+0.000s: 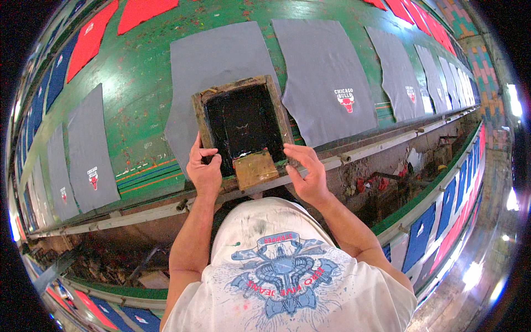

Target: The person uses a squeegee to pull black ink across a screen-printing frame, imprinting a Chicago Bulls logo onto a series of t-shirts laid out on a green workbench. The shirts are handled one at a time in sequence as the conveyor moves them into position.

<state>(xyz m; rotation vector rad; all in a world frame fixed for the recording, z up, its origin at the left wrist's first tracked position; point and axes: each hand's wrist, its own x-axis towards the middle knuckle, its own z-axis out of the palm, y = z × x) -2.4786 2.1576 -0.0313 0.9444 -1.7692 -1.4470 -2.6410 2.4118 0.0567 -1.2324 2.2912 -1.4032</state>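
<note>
My two hands were at the near corners of the frame, a wooden rectangle with dark mesh, which lay on a grey cloth on the green table. My left hand was at the frame's left near corner, its fingers along the outer edge, with the index bent so that only a narrow gap parted it from the thumb; I could not tell whether they clasped the wood or merely lay against it. My right hand had its fingertips on the frame's right near corner, the thumb spread wide of them. Between my hands, a tan block sat at the near end of the frame, tilted a little and jutting out toward me. Just right of the frame was a second grey cloth, with a red and white bull print on its near part, and more like it ran on farther right. Well left of the frame lay a printed grey cloth, with red cloth beyond. Nearer me than the frame, a pale rail followed the table's edge, and my white shirt filled the space below.
</note>
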